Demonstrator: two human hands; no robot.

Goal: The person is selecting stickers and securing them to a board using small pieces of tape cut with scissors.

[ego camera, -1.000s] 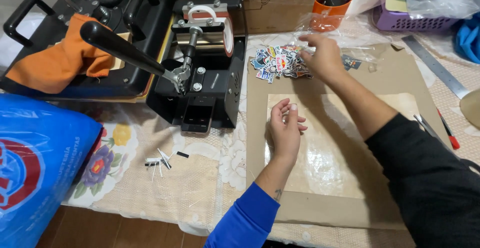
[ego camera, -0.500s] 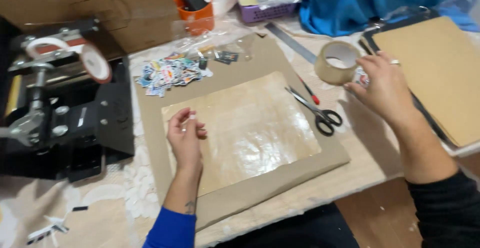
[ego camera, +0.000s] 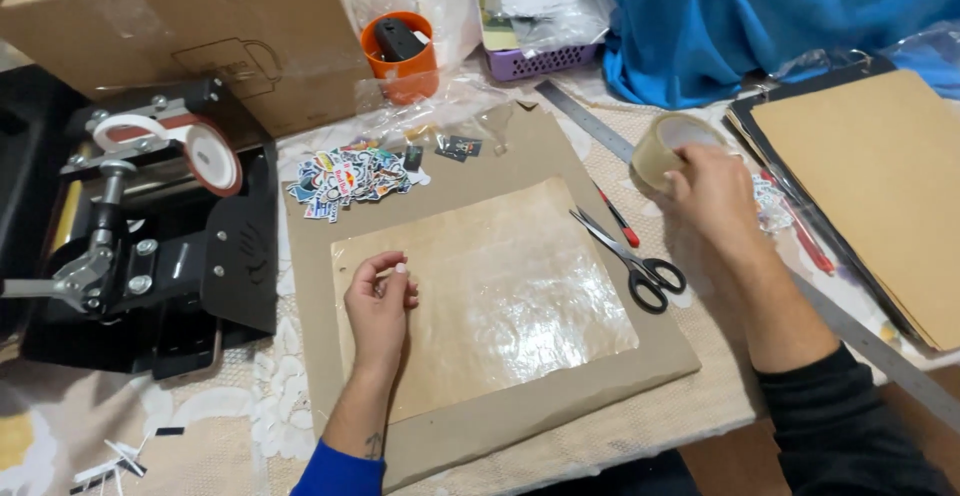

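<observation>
1. Brown cardboard sheet (ego camera: 560, 156) lies flat on counter (ego camera: 690, 416), w/ a shiny clear-film square (ego camera: 500, 296) on top, approx. centred.
2. Left hand (ego camera: 380, 301) rests on left edge of film; fingers curled, thumb and fingertips pinched together. Whether sth tiny is held btwn them: cannot tell.
3. Right hand (ego camera: 712, 196) closed around tape roll (ego camera: 668, 149), clear/tan, at right of cardboard, just above counter. Fingers wrap roll's near side.
4. Scissors (ego camera: 625, 251), black handles, lie on right part of cardboard, blades pointing up-left onto film corner; near right hand, not touching it.
5. Red pen (ego camera: 620, 218) just beside scissors' blades.
6. Metal ruler (ego camera: 585, 121) runs diagonally past tape roll, along cardboard's upper-right edge.
7. Pile of small colourful stickers (ego camera: 345, 176) at upper-left of cardboard, well apart from both hands.
8. Black press machine (ego camera: 150, 236) on counter, left of cardboard.
9. Orange cup (ego camera: 402, 56) behind cardboard, dark object inside.
10. Stack of brown boards (ego camera: 880, 186) far right; blue cloth (ego camera: 760, 16) behind.
</observation>
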